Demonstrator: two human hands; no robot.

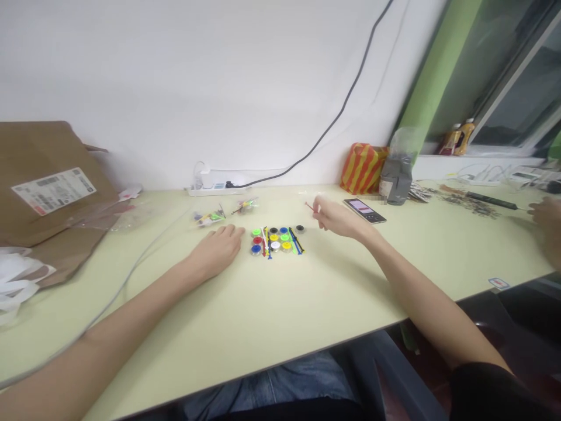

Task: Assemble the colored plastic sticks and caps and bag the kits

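Note:
My right hand (333, 216) is raised over the table with its fingers pinched on a thin red stick (309, 206), whose tip points left. My left hand (219, 248) lies on the tabletop with fingers stretched out, just left of several small round discs with coloured centres. Among these are a red disc (257, 240), a blue disc (256, 249), a white disc (275, 246) and, at the upper right, a black disc (300, 228). Thin coloured sticks (296, 240) lie in two bunches, one between the discs and one at their right.
Small clear bags of coloured parts (210, 217) lie behind my left hand. A phone (365, 210) rests right of my right hand, before a striped bag (362, 169). A brown paper package (44, 228) stands left; a power strip (217, 189) is by the wall. Another person's hand (547, 217) is far right.

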